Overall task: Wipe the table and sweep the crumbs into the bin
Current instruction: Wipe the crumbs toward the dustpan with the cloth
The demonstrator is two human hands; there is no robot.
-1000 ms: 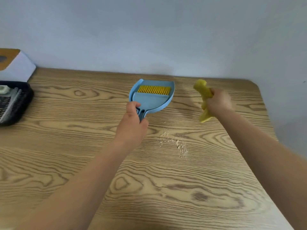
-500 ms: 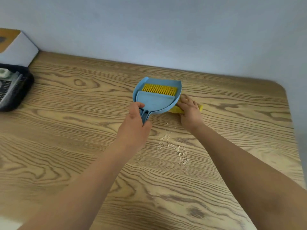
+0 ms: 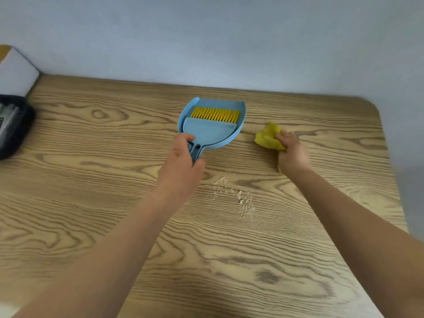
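Here my left hand grips dustpan handle, brush nested, ready beside crumbs mid-desk; right hand fingers clamp yellow cloth onto desk toward far right corner, wiping.

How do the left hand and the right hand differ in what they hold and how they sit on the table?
The left hand grips the handle of the blue dustpan, a rigid tool with a yellow-bristled brush nested in it; the right hand holds a soft, crumpled yellow cloth. The left hand lies left of the crumbs, the right hand beyond and right of them. Both have fingers curled round their thing, low over the wooden table.
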